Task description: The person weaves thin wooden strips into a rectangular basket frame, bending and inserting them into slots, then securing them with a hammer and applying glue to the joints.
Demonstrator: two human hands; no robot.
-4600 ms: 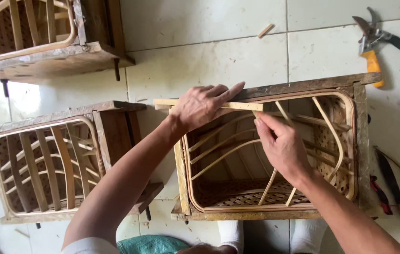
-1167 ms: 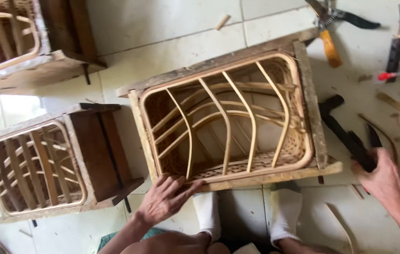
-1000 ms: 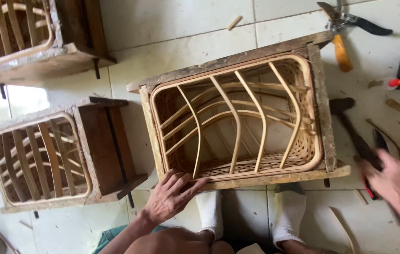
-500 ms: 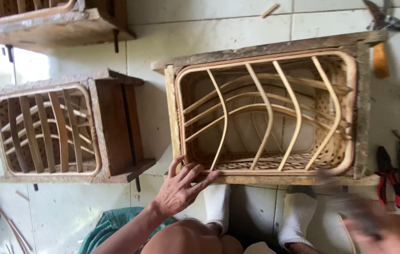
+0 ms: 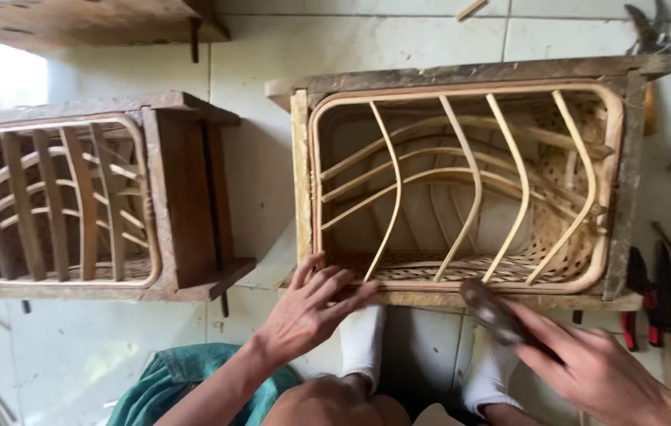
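the rattan cage [image 5: 462, 181] lies on its side on the white tiled floor [image 5: 249, 158], directly in front of the person's socked feet [image 5: 363, 343], its open front facing up toward the camera. it is a rectangular frame of rough, weathered wood, lined with a pale rattan hoop with rounded corners; three curved cane ribs cross the opening upright, over several horizontal curved canes. the lower inside wall is a fine woven mat.

left hand [image 5: 308, 308]: fingers spread and released, grasping nothing; the fingertips rest on the lower wooden rail at the cage's near left corner.

right hand [image 5: 596, 371]: fingers closed around a dark tool with a rounded head [image 5: 489, 308]; the picture is blurred here, so its exact kind cannot be told. the head sits at the lower rail, just below the ribs.

handling, by judgement: the cage looks light and stiff as a whole. the wooden rails are the sound place to take hold, at a corner or mid-rail. the thin cane ribs probably flex and may crack under a hard grip, and the woven mat is likely fragile. the coarse wood may shed splinters.

a second cage [image 5: 75, 197] of darker wood, with flat slats, lies well apart at the left. red-handled pliers [image 5: 639, 308] lie at the right.
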